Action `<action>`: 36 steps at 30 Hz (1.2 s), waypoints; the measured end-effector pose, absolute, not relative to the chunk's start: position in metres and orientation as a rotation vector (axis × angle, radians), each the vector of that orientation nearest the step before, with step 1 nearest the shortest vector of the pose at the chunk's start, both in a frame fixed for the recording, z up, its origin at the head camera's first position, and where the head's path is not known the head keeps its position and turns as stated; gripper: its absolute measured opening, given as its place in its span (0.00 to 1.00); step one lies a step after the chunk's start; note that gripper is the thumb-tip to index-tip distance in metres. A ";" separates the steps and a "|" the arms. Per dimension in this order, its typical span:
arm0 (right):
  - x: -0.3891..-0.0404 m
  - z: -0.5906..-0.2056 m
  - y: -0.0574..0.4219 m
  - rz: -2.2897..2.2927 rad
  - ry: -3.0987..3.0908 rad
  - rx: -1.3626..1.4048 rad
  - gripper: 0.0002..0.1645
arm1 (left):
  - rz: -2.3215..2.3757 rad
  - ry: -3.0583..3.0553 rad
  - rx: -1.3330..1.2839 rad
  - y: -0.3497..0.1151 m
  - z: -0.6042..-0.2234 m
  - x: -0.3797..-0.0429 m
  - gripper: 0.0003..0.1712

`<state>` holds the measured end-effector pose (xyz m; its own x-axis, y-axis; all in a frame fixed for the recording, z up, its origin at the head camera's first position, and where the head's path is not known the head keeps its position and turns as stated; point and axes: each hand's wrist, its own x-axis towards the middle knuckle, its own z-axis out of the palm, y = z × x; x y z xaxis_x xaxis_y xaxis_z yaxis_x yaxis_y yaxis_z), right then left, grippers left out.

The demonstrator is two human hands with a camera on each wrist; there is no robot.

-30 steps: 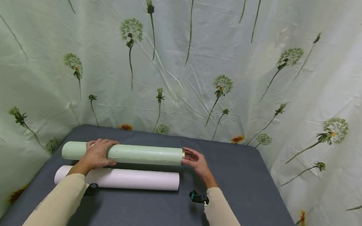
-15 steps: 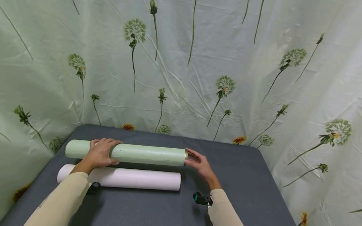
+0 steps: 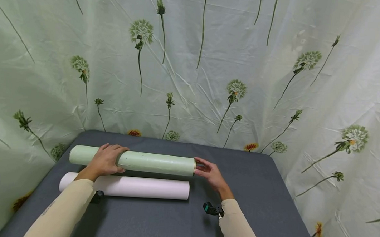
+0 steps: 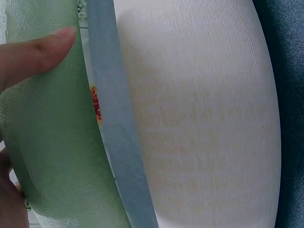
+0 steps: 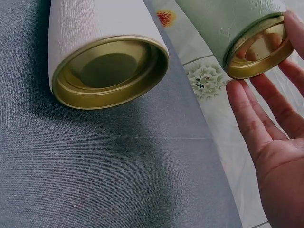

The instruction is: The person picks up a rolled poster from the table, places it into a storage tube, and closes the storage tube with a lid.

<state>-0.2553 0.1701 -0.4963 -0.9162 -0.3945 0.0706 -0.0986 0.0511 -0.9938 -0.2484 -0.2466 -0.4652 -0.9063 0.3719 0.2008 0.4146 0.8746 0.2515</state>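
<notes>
A long pale green tube [image 3: 158,163] with a recessed gold metal end is held off the table. My left hand [image 3: 105,160] grips it left of the middle; in the left wrist view its thumb [image 4: 54,45] lies across the tube's textured surface. At the tube's right end is my right hand [image 3: 212,175]. Its fingertips touch the gold rim [image 5: 251,69], with the fingers extended and spread, as the right wrist view shows. A pinkish-white tube [image 3: 147,187] lies parallel, nearer to me, beneath my left wrist. Its right end is also recessed gold metal [image 5: 109,71].
Both tubes are over a table with a dark grey-blue cloth [image 3: 253,207]. A pale curtain [image 3: 192,79] printed with dandelions hangs behind the table and along its sides. A black wrist strap [image 3: 213,209] is on my right wrist.
In the last half second the green tube tilts slightly, its left end rising and its right end dipping. Both hands stay at it. The white tube keeps its place.
</notes>
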 end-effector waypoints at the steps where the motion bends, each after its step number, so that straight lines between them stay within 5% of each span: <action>1: -0.255 -0.496 0.170 -1.961 2.102 -0.499 0.35 | -0.434 -2.899 -0.622 -0.246 -0.465 -0.248 0.42; 36: -0.248 -0.502 0.174 -2.049 2.092 -0.445 0.37 | -0.320 -2.918 -0.742 -0.236 -0.451 -0.244 0.43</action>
